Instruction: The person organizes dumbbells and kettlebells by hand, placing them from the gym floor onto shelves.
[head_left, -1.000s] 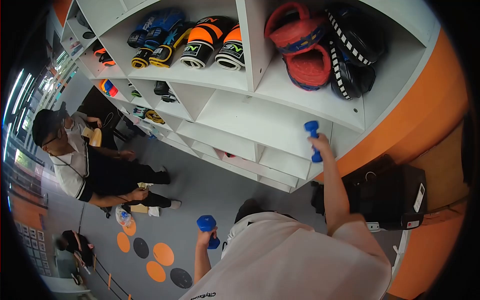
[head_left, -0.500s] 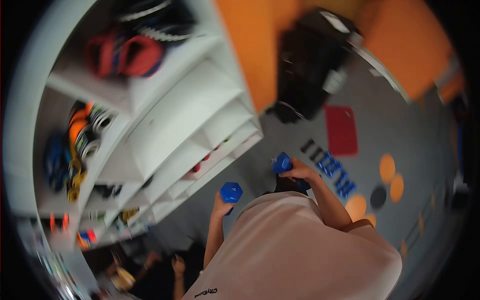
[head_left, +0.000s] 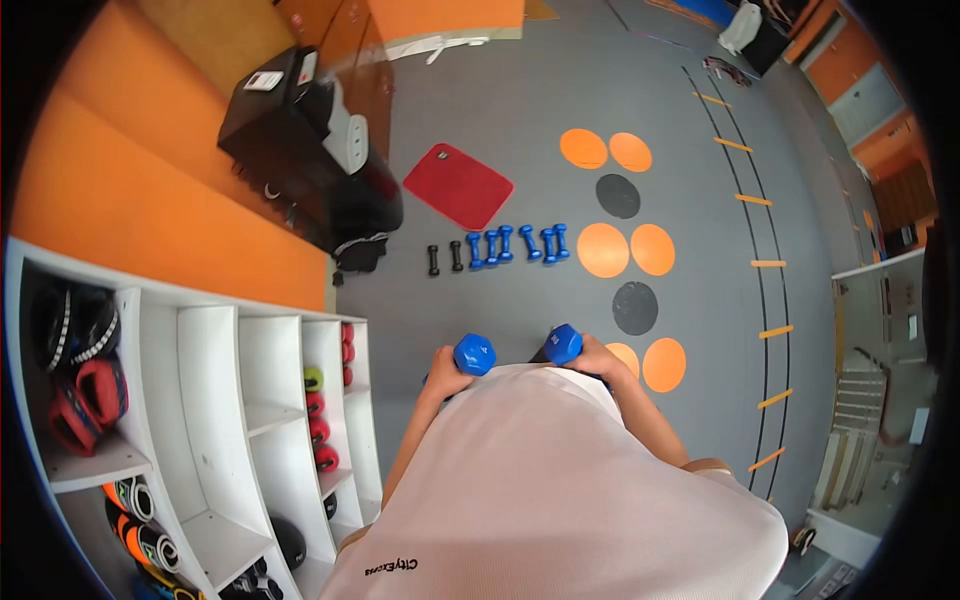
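Note:
My left hand is wrapped round a blue hexagonal dumbbell, whose near head faces up beside the front of the white shirt. A second blue dumbbell is gripped in my right hand, its upper head showing above the fingers. The two dumbbells are apart, one on each side of the body. Ahead on the grey floor lies a row of several blue dumbbells with small black dumbbells at its left end.
White shelves with balls and straps stand at the left. A black machine is beyond them. On the floor lie a red mat, orange discs, black discs and an agility ladder.
The view has swung right, bringing the floor row, discs and ladder toward the middle. Both hands still hold their dumbbells, which now sit at nearly equal height.

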